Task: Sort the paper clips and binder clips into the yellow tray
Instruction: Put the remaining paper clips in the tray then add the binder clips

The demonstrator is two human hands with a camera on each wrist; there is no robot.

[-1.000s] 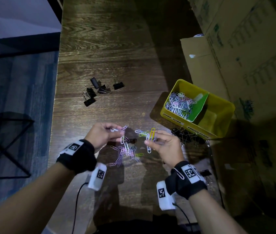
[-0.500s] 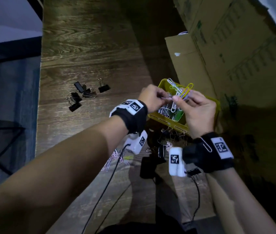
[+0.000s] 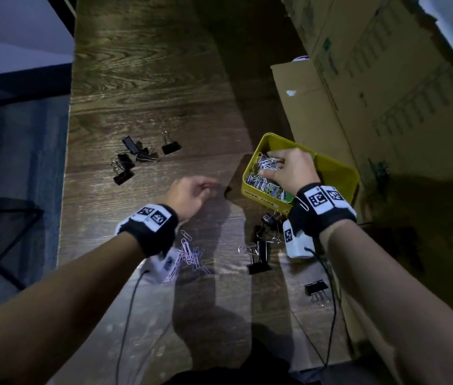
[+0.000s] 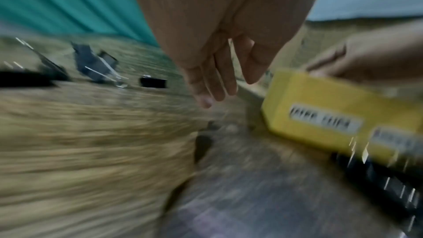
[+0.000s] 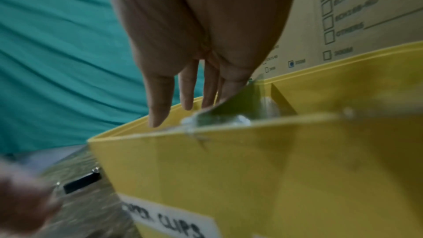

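The yellow tray (image 3: 336,173) (image 4: 320,106) (image 5: 251,169) stands at the right of the wooden table, its left compartment heaped with paper clips (image 3: 261,182). My right hand (image 3: 275,169) (image 5: 178,113) hovers over that heap, fingers straight and pointing down, holding nothing. My left hand (image 3: 192,190) (image 4: 228,90) is left of the tray above the table, relaxed and empty, blurred by motion. A pile of pink and white paper clips (image 3: 189,257) lies near my left wrist. Black binder clips (image 3: 260,245) lie in front of the tray, and another group (image 3: 136,157) sits farther left.
A green divider (image 5: 240,100) splits the tray. One binder clip (image 3: 315,290) lies alone near the table's right edge. Large cardboard boxes (image 3: 372,93) stand right behind the tray. The table's left edge (image 3: 65,190) drops to a blue floor. Cables trail from both wrists.
Both hands lifted a bunch of paper clips from the table to the tray. The clips have now left the hands; the left hand has pulled back leftward, the right stays over the tray.
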